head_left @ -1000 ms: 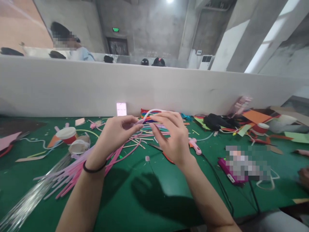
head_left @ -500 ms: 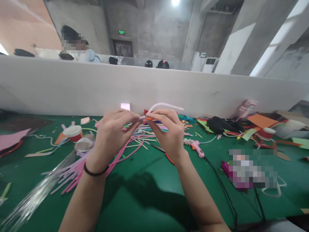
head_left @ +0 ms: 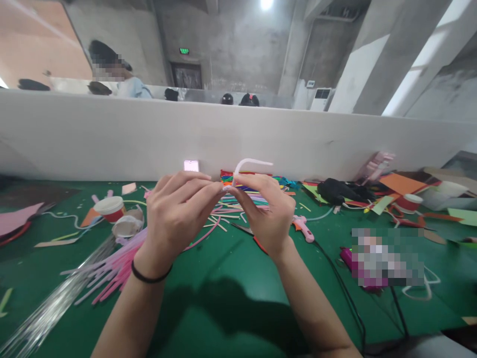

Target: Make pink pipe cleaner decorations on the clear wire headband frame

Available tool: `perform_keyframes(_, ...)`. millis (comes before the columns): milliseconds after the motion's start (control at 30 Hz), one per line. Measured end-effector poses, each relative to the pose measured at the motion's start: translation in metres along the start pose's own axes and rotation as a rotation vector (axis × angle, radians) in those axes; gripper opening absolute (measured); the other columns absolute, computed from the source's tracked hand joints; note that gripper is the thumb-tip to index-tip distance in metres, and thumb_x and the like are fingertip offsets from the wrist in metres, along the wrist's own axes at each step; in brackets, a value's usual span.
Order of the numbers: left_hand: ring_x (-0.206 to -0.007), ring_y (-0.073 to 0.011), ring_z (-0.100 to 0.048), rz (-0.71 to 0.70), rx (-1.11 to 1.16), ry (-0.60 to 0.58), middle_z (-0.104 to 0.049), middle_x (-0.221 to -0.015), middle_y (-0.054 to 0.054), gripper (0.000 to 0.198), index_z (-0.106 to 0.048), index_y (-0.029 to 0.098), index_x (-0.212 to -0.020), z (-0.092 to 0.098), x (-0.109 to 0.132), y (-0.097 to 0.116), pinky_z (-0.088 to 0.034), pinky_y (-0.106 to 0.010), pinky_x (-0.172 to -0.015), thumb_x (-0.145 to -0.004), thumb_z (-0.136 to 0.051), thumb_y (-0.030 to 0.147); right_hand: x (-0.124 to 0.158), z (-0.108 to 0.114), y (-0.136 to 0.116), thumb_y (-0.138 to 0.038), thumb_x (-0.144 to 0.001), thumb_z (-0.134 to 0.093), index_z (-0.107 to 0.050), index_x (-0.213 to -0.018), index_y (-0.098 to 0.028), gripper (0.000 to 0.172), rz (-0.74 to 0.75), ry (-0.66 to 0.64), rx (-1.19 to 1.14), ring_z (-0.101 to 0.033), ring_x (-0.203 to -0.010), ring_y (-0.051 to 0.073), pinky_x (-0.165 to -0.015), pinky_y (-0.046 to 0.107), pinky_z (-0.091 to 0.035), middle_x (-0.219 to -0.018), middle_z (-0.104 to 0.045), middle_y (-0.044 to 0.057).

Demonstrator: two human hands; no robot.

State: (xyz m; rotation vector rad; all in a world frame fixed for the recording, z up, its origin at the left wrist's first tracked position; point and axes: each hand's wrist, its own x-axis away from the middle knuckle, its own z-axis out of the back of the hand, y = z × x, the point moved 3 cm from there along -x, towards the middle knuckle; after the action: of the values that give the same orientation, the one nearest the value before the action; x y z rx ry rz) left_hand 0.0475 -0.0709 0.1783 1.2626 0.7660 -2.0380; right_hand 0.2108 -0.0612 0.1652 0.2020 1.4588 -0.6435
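Observation:
A pale lilac pipe cleaner (head_left: 253,161) is held up between my two hands over the green table. Its free end curves upward and bends to the right. My left hand (head_left: 181,214) pinches the short twisted part at its left end. Thumb and forefinger of my right hand (head_left: 266,211) close on the same pipe cleaner just right of there. Pink and lilac pipe cleaners (head_left: 112,268) lie in a bundle beside and behind my left wrist. Scissors (head_left: 260,244) with orange-red handles rest on the table, partly behind my right hand.
A pink glue gun (head_left: 306,229) with a black cable lies at the right, near a magenta item (head_left: 348,258), partly blurred. Paper cups (head_left: 111,208), silvery strands (head_left: 59,293) and coloured paper (head_left: 404,184) lie around. A white partition (head_left: 223,134) stands behind; people are beyond it.
The pipe cleaner's free end now bends more sharply and reaches less far right. My right hand has shifted slightly right, and my left fingers have spread further over the twisted part.

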Motion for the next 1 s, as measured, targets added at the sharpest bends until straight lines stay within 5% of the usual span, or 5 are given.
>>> perform_keyframes(467, -0.088, -0.0221, -0.067, -0.072, -0.025, 0.011, -0.075, -0.087, -0.002, 0.015, -0.069, 0.026, -0.098, -0.002, -0.003, 0.0, -0.045, -0.036, -0.073, -0.084, -0.069, 0.022, 0.001, -0.002, 0.002, -0.018, -0.093, -0.057, -0.07, -0.097, -0.028, 0.016, 0.016, -0.142, 0.052, -0.07, -0.094, 0.014, -0.099, 0.036, -0.044, -0.098, -0.076, -0.003)
perform_keyframes(733, -0.098, -0.0249, -0.065, 0.339, 0.23, -0.151, -0.072, -0.098, -0.005, 0.036, -0.067, 0.024, -0.109, -0.001, -0.004, -0.022, -0.047, -0.039, -0.091, -0.076, -0.077, 0.036, 0.0, -0.003, 0.021, -0.025, -0.091, -0.059, -0.071, -0.09, -0.024, 0.013, -0.175, -0.125, -0.008, -0.069, -0.087, 0.018, -0.09, 0.037, -0.049, -0.091, -0.076, 0.002)
perform_keyframes(867, -0.075, -0.0173, -0.068, 0.614, 0.628, -0.166, -0.071, -0.089, -0.004, 0.043, -0.064, 0.022, -0.114, 0.0, 0.0, -0.04, -0.054, -0.03, -0.073, -0.075, -0.078, 0.035, -0.002, -0.003, 0.032, -0.032, -0.088, -0.064, -0.072, -0.086, -0.02, 0.015, -0.428, -0.121, -0.205, -0.069, -0.077, 0.016, -0.076, 0.032, -0.053, -0.084, -0.075, 0.003)
perform_keyframes(1000, -0.048, -0.0108, -0.061, 0.826, 0.918, -0.123, -0.069, -0.069, -0.002, 0.017, -0.07, 0.019, -0.093, -0.011, 0.005, -0.05, -0.051, -0.023, -0.05, -0.081, -0.072, 0.032, 0.0, -0.009, 0.043, -0.04, -0.083, -0.068, -0.072, -0.088, -0.018, 0.022, -0.605, -0.211, -0.443, -0.07, -0.08, 0.017, -0.078, 0.033, -0.055, -0.085, -0.075, 0.005)
